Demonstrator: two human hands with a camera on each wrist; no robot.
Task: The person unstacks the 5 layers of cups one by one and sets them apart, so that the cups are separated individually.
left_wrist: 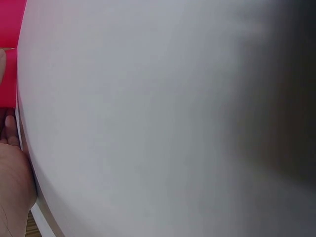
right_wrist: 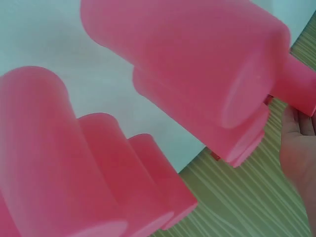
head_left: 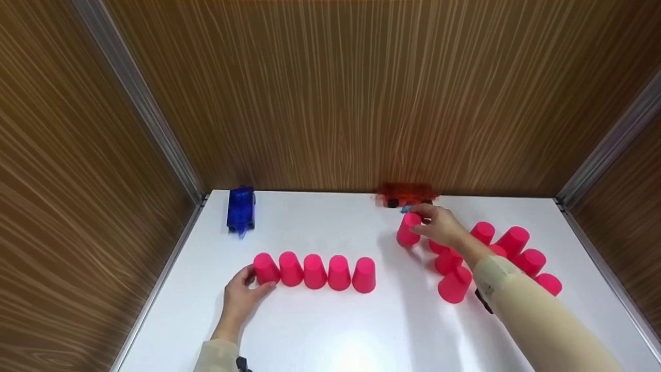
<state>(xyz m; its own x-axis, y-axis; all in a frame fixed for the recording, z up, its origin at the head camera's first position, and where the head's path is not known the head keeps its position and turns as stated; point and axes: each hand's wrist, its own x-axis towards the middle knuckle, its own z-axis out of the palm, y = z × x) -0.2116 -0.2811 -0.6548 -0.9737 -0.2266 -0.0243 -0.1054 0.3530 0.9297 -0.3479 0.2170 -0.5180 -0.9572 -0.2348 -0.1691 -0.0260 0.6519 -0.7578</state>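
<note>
Several pink cups stand upside down in a row on the white table. My left hand (head_left: 240, 297) grips the leftmost cup (head_left: 265, 267), thumb in front and fingers behind. In the left wrist view only part of that cup (left_wrist: 9, 81) and the hand (left_wrist: 15, 177) show, at the left edge. Toward the back right, my right hand (head_left: 443, 227) holds another pink cup (head_left: 407, 231) from its right side, bottom up. The right wrist view catches this cup (right_wrist: 298, 86) at its right edge. More pink cups (head_left: 454, 285) stand grouped around the right forearm, which partly hides them.
A blue toy car (head_left: 241, 208) sits at the back left. A red toy vehicle (head_left: 405, 195) stands along the back edge, with a small light-blue piece (head_left: 405, 208) before it, near the right hand. Wood-patterned walls (head_left: 330, 98) enclose the white table (head_left: 320, 330) at the back and sides.
</note>
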